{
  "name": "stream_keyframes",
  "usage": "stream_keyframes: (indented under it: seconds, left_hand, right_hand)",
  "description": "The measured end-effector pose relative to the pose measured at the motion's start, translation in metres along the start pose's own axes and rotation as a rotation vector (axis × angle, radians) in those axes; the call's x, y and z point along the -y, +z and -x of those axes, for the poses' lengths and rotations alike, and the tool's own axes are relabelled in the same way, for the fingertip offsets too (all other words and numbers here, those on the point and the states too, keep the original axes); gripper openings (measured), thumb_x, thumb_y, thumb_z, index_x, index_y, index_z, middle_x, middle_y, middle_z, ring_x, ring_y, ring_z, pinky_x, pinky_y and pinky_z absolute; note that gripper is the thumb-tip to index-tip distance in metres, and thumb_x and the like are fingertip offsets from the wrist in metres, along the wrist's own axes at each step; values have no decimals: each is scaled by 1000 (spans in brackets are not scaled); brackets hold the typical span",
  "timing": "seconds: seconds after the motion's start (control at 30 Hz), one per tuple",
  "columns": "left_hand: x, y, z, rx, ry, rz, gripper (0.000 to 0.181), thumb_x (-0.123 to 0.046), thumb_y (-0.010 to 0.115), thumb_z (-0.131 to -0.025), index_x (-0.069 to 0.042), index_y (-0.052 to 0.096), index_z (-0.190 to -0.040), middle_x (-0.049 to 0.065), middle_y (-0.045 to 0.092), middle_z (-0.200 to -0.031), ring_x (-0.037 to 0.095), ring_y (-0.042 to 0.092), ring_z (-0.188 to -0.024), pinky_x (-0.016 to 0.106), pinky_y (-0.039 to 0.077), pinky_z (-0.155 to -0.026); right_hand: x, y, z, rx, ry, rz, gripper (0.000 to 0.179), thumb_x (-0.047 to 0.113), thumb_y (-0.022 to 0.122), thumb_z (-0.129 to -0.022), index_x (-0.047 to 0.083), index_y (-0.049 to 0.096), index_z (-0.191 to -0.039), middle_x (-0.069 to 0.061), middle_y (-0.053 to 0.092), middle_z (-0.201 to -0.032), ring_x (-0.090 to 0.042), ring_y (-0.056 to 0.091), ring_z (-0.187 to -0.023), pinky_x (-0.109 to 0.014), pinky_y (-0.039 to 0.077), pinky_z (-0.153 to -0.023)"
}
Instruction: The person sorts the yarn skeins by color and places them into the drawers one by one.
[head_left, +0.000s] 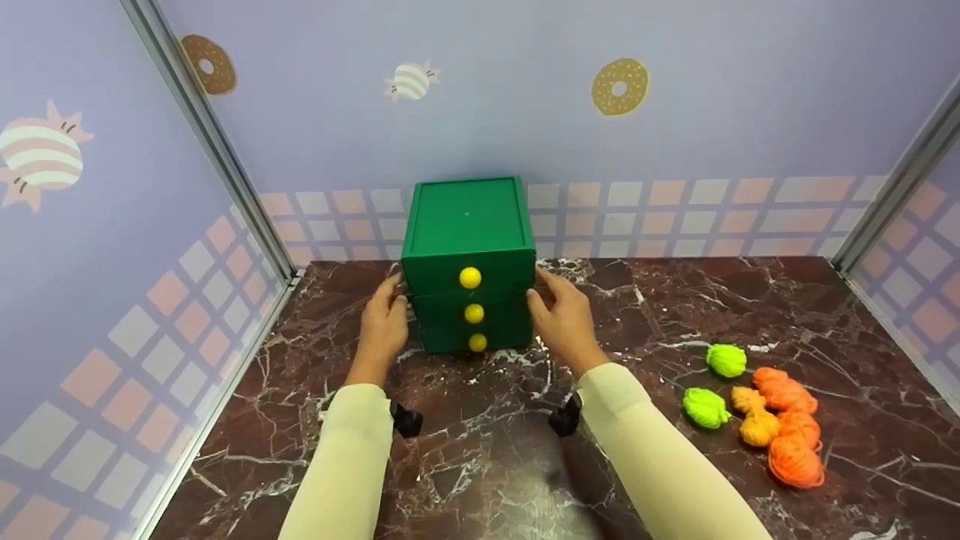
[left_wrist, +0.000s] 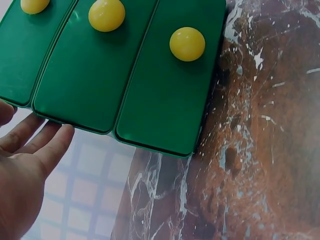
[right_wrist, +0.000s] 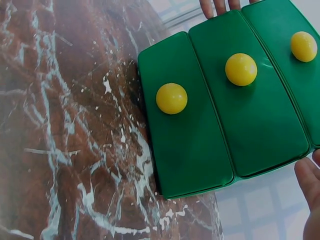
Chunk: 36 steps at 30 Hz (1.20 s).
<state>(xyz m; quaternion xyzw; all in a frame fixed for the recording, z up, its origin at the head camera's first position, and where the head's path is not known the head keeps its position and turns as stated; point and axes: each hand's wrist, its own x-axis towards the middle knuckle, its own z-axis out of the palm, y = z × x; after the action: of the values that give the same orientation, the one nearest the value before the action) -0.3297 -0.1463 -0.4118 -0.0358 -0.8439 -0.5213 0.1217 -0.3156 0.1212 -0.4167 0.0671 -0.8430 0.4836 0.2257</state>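
A green chest of drawers (head_left: 469, 217) stands on the marbled table near the back wall. Three drawers are stacked in its front, each with a round yellow knob (head_left: 470, 277), and all look closed. My left hand (head_left: 384, 324) is at the chest's left side. In the left wrist view its extended fingers (left_wrist: 56, 147) reach to the side edge by the upper drawers. On the opposite side is my right hand (head_left: 566, 315), thumb near the front edge and fingers partly hidden along the side. The right wrist view shows only part of this hand (right_wrist: 311, 187).
To the right on the table (head_left: 465, 465) lie two lime green yarn bundles (head_left: 727, 361), a yellow-orange yarn bundle (head_left: 757, 426) and bright orange yarn (head_left: 796, 457). A patterned wall (head_left: 510, 112) rises behind the chest, with side panels at left and right.
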Motion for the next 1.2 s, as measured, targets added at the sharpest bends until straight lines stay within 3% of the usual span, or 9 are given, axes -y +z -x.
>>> stream_keyframes:
  seconds: [0.53,0.77,1.2]
  left_hand:
    - [-11,25,0,35,18,94,39,-11,43,-102,-11,49,-140,16,59,-131,34,62,-107,45,50,-92]
    - [-16,36,3,47,37,104,39,-14,46,-101,-9,50,-140,16,58,-133,30,60,-115,44,49,-96]
    - [-23,54,5,84,81,181,38,-10,48,-100,-8,52,-138,18,60,-130,31,63,-112,45,52,-94]
  right_hand:
    - [-13,-22,14,-42,24,-28,41,15,58,-96,8,56,-137,-10,64,-118,-24,64,-110,-38,51,-96]
    - [-20,-31,18,-82,19,-52,44,11,58,-94,7,55,-138,-12,62,-120,-29,65,-109,-41,52,-95]
    - [-30,-49,24,-132,21,-58,43,8,58,-94,7,56,-136,-13,63,-120,-28,64,-109,-41,52,-93]
